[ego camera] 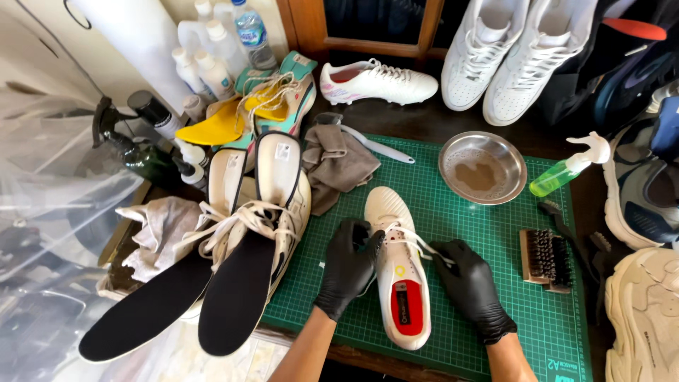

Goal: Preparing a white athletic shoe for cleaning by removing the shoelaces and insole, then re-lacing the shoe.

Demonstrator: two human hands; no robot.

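A green gridded cutting mat [488, 247] covers the table's near right. On its near middle lies 1 cream low-top shoe with a red insole [397, 272]. The black-gloved left hand [348, 267] grips the shoe's left side; the black-gloved right hand [469, 286] pinches its white lace [414, 239].

White plastic bottles [205, 60] cluster top left — green spray bottle [566, 170] right.

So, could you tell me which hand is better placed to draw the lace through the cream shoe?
Probably the right hand: its fingers already pinch the white lace beside the cream shoe. The left hand grips the shoe's side, steadying it on the green mat.
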